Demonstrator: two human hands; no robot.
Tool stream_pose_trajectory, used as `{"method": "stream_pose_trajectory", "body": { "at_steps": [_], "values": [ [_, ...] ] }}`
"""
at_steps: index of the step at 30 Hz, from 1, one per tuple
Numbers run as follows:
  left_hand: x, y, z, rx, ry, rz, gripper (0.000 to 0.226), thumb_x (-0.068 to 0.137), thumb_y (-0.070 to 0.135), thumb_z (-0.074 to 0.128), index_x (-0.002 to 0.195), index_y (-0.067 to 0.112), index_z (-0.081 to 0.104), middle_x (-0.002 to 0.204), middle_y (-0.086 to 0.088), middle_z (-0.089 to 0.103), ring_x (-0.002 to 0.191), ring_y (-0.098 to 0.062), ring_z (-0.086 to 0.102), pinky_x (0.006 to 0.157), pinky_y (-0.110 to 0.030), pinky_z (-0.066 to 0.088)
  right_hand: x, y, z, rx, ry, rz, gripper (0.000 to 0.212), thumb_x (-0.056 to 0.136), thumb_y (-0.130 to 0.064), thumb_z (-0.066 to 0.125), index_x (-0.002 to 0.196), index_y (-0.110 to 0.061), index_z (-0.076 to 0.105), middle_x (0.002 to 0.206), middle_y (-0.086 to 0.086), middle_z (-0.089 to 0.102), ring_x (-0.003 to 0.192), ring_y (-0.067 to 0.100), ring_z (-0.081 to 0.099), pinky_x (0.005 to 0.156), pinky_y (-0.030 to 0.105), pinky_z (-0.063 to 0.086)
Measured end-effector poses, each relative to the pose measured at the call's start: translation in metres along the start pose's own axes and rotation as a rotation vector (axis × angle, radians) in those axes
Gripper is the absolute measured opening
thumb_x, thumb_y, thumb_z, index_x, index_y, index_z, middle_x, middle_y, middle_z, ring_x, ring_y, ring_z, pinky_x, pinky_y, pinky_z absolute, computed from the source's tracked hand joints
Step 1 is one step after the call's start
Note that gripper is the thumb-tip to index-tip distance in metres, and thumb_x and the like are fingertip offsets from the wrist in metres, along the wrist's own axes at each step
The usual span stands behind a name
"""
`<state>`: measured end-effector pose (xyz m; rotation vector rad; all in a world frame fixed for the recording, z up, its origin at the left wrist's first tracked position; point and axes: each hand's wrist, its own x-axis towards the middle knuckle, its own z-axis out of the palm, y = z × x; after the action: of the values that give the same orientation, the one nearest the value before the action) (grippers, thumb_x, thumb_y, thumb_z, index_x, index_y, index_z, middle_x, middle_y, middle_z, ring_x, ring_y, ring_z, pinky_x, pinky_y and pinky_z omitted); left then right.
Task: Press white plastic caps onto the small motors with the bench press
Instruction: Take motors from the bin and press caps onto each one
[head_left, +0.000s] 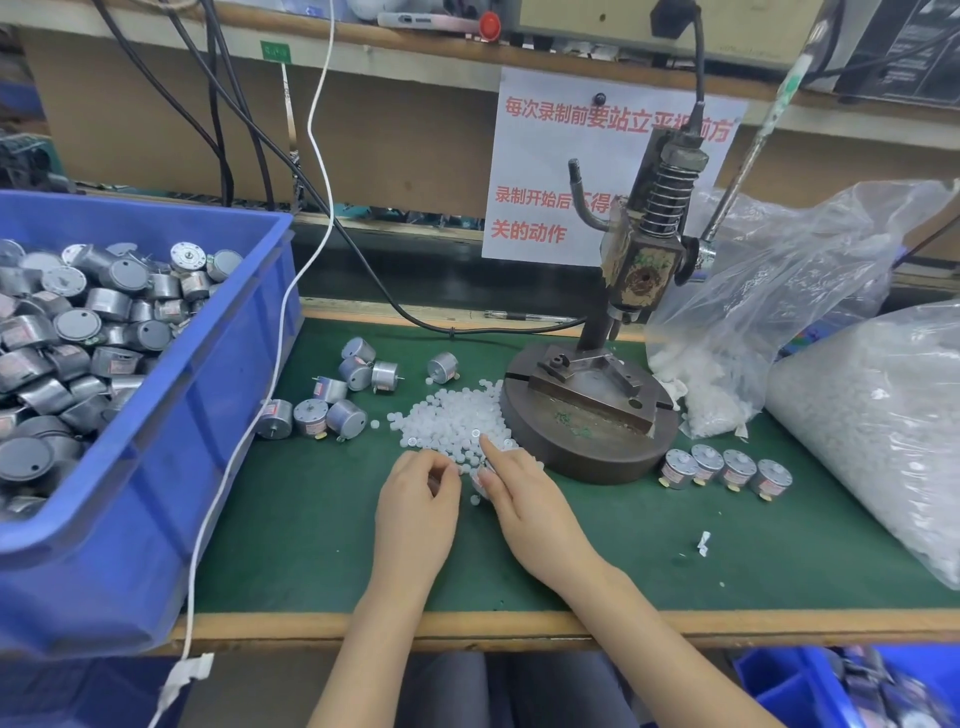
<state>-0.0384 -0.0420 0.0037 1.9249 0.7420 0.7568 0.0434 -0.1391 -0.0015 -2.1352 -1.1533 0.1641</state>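
Heap of small white plastic caps mid-bench on the green mat, touching the dark iron bench press base. Left hand at the heap's near edge, fingers curled; hold, if any, hidden. Right hand beside it: forefinger straight on caps, other fingers folded, contents unclear. Small silver cylindrical motors loose left of the heap.

Translucent plastic caps, metal motors
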Motion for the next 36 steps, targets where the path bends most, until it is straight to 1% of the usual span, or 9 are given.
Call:
{"method": "stream_pose_trajectory", "body": {
  "at_steps": [6, 15, 18, 21, 25, 28, 31, 34, 36],
  "values": [
    [0.000, 0.002, -0.001, 0.004, -0.001, -0.002, 0.013, 0.087, 0.006, 0.054, 0.077, 0.012, 0.059, 0.081, 0.002, 0.053, 0.076, -0.017, 0.056, 0.072, -0.028, 0.044, 0.000, -0.003, 0.002, -0.079, 0.003, -0.019, 0.047, 0.101, -0.026, 0.034, 0.146, -0.014, 0.025, 0.118, 0.006, 0.048, 0.107, 0.021, 0.048, 0.088, 0.023, 0.033],
    [0.000, 0.001, 0.000, 0.008, 0.001, -0.002, 0.015, 0.087, 0.006, 0.053, 0.076, 0.014, 0.058, 0.081, 0.005, 0.053, 0.075, -0.016, 0.057, 0.072, -0.029, 0.046, 0.000, -0.002, 0.005, -0.200, 0.012, -0.052, 0.049, 0.101, -0.029, 0.033, 0.147, -0.015, 0.022, 0.122, 0.006, 0.045, 0.102, 0.023, 0.051, 0.084, 0.028, 0.038],
    [0.001, 0.000, 0.000, 0.014, 0.006, 0.005, 0.016, 0.087, 0.005, 0.053, 0.075, 0.014, 0.058, 0.080, 0.006, 0.053, 0.075, -0.016, 0.057, 0.071, -0.028, 0.046, -0.001, -0.006, 0.010, -0.313, 0.038, -0.055, 0.051, 0.101, -0.029, 0.035, 0.147, -0.012, 0.023, 0.123, 0.008, 0.046, 0.097, 0.025, 0.053, 0.078, 0.031, 0.042],
    [0.002, -0.001, 0.001, 0.022, 0.022, -0.001, 0.018, 0.088, 0.005, 0.053, 0.074, 0.016, 0.056, 0.079, 0.007, 0.052, 0.075, -0.018, 0.057, 0.069, -0.025, 0.041, -0.003, -0.010, 0.015, -0.373, 0.059, -0.103, 0.049, 0.093, -0.019, 0.051, 0.138, -0.002, 0.041, 0.107, 0.016, 0.057, 0.078, 0.030, 0.061, 0.060, 0.029, 0.048],
    [0.003, -0.001, 0.002, 0.081, 0.013, 0.036, 0.015, 0.089, 0.003, 0.051, 0.076, 0.010, 0.057, 0.079, 0.000, 0.052, 0.075, -0.021, 0.054, 0.064, -0.021, 0.033, 0.003, -0.008, 0.010, -0.381, -0.029, -0.137, 0.051, 0.101, -0.025, 0.037, 0.146, -0.008, 0.023, 0.122, 0.016, 0.045, 0.097, 0.033, 0.052, 0.075, 0.038, 0.043],
    [0.003, -0.004, 0.001, 0.101, 0.022, 0.047, 0.015, 0.089, 0.003, 0.050, 0.078, 0.007, 0.059, 0.078, 0.000, 0.051, 0.074, -0.021, 0.052, 0.062, -0.018, 0.028, 0.006, -0.009, 0.012, -0.381, -0.052, -0.162, 0.048, 0.100, -0.023, 0.038, 0.144, -0.007, 0.029, 0.118, 0.019, 0.045, 0.093, 0.035, 0.051, 0.071, 0.040, 0.040],
    [0.003, -0.003, 0.001, 0.091, 0.027, 0.042, 0.015, 0.090, 0.003, 0.050, 0.078, 0.005, 0.060, 0.081, -0.003, 0.053, 0.073, -0.020, 0.053, 0.059, -0.014, 0.031, 0.005, -0.009, 0.016, -0.366, -0.015, -0.155, 0.045, 0.100, -0.024, 0.039, 0.142, -0.009, 0.033, 0.115, 0.018, 0.045, 0.092, 0.034, 0.050, 0.066, 0.036, 0.035],
    [0.001, 0.000, 0.000, 0.051, 0.026, 0.051, 0.016, 0.089, 0.002, 0.051, 0.076, 0.009, 0.058, 0.079, -0.002, 0.052, 0.067, -0.010, 0.050, 0.059, -0.002, 0.035, 0.004, -0.006, 0.016, -0.327, 0.048, -0.086, 0.046, 0.100, -0.030, 0.037, 0.143, -0.016, 0.033, 0.119, 0.011, 0.046, 0.101, 0.029, 0.050, 0.072, 0.032, 0.037],
    [0.001, -0.001, 0.000, 0.056, 0.024, 0.052, 0.018, 0.089, 0.004, 0.052, 0.074, 0.012, 0.056, 0.079, 0.001, 0.051, 0.068, -0.009, 0.050, 0.060, -0.006, 0.035, 0.002, -0.004, 0.014, -0.269, 0.083, -0.062, 0.046, 0.098, -0.035, 0.039, 0.141, -0.018, 0.038, 0.117, 0.007, 0.049, 0.104, 0.023, 0.050, 0.078, 0.028, 0.037]
  ]
}}
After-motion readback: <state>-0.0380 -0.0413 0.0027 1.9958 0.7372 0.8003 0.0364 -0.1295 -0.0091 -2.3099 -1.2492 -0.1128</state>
